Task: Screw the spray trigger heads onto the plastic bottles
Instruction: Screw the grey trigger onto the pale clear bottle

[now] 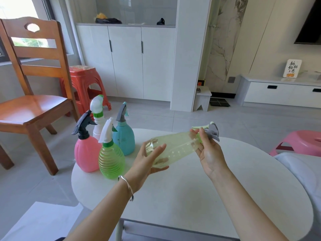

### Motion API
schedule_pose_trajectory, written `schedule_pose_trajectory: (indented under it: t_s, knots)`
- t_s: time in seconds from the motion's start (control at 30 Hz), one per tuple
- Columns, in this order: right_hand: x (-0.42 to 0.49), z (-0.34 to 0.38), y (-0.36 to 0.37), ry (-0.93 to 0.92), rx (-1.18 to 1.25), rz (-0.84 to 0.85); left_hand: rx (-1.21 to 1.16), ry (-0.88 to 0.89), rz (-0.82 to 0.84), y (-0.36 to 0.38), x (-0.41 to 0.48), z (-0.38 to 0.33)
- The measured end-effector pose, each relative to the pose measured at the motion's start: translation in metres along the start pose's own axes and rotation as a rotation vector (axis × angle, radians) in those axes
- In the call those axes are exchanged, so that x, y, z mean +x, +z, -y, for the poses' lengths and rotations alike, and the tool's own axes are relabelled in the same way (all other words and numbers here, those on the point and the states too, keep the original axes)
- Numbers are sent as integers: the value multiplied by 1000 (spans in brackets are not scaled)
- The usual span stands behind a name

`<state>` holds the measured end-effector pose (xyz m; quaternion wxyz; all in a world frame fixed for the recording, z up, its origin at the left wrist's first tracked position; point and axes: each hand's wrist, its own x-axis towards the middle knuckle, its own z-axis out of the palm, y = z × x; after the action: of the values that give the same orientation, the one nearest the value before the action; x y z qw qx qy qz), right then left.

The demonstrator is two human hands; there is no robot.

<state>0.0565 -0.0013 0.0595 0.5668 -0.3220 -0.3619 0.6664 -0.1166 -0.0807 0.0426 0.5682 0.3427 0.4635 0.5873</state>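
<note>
A pale yellow-green see-through bottle lies on its side in the air above the white round table. My left hand cradles its base end, fingers loosely around it. At the bottle's neck, my right hand grips the collar of a grey and light-green trigger head. Several bottles with heads on stand at the table's left: a pink bottle with a black head, a ribbed green bottle with a white head, a teal bottle with a grey head, and a white bottle behind them.
A wooden chair stands left of the table, with a red plastic stool behind it. A pink stool is at the right. White cabinets line the far wall. A white cloth-covered surface borders the table's right edge.
</note>
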Motion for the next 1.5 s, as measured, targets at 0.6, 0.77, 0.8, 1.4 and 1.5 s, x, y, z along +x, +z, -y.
schedule_pose_trajectory:
  t_s: [0.6,0.77,0.8,1.4,1.5]
  knots:
    - [-44,35,83,-267,-178,338,28,206,-50,-33,-53,-46]
    - [-58,37,147,-305,-263,485,391,543,-192,-73,-84,-63]
    - [-61,33,160,-311,-284,514,449,614,-211,-79,-91,-65]
    - [-68,-115,204,-243,-879,713,803,298,-406,-195,-94,-12]
    - [-66,-123,202,-237,-900,690,781,287,-403,-198,-92,-7]
